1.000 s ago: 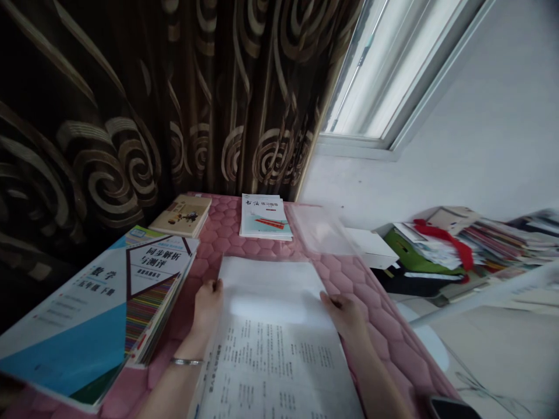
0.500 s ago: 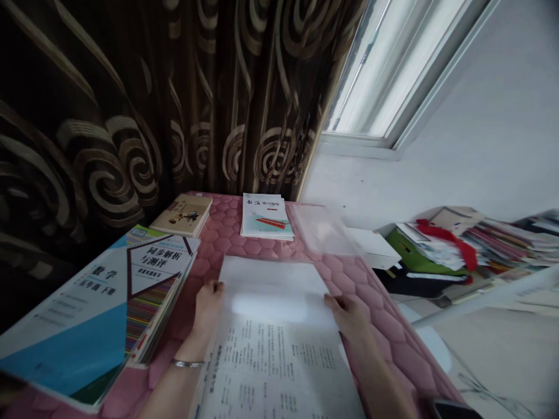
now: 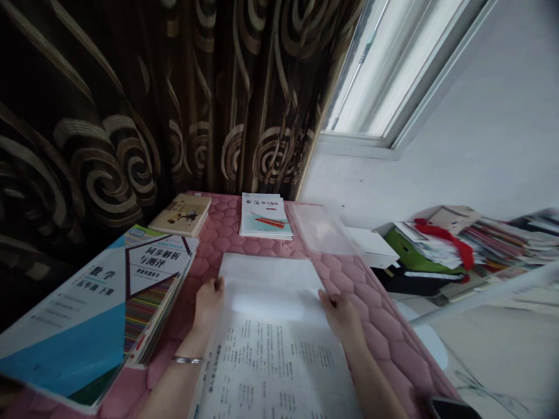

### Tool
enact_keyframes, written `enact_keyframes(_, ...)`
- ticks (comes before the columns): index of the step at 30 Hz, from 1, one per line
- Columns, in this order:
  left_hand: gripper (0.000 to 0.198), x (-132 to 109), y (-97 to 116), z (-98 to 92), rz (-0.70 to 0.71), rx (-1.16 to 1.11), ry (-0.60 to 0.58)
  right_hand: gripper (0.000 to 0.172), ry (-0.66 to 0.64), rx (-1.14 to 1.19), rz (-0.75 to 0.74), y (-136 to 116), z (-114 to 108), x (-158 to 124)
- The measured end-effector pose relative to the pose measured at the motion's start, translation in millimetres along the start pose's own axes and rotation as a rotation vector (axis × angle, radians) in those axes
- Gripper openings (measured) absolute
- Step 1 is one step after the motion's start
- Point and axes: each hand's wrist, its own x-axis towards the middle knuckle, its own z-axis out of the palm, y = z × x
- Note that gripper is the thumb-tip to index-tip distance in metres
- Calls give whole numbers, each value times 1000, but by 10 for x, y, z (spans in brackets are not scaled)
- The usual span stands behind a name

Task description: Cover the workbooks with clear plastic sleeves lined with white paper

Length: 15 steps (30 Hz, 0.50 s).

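A booklet with a printed lower page and a blank white upper part lies in front of me, its near end cut off by the frame. Its left edge is pinched in my left hand, which wears a silver bracelet at the wrist. On the opposite edge, my right hand is closed with thumb and fingers together. A shiny band of light crosses the blank part. Behind the right hand lies a clear plastic sheet.
Large workbooks are stacked at the left, with a tan book behind. Thin booklets lie at the back of the pink quilted tabletop. A dark phone-like object is at the near right, and a cluttered shelf stands beyond.
My right hand has shifted slightly left and up with the booklet's edge. The left hand has barely moved, and both keep hold of the booklet.
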Motion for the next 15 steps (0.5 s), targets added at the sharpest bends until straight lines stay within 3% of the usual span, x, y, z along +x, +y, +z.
enact_keyframes(4,30,-33,-7,-31,-46,-104,3,38,-56,146,52,48,-17,20)
enact_keyframes(8,31,-60,13,-65,-16,-56,-17,37,-59,275,73,106,-36,47)
enact_keyframes(15,34,-28,20,-34,2,59,-11,41,-53,164,16,160,0,73)
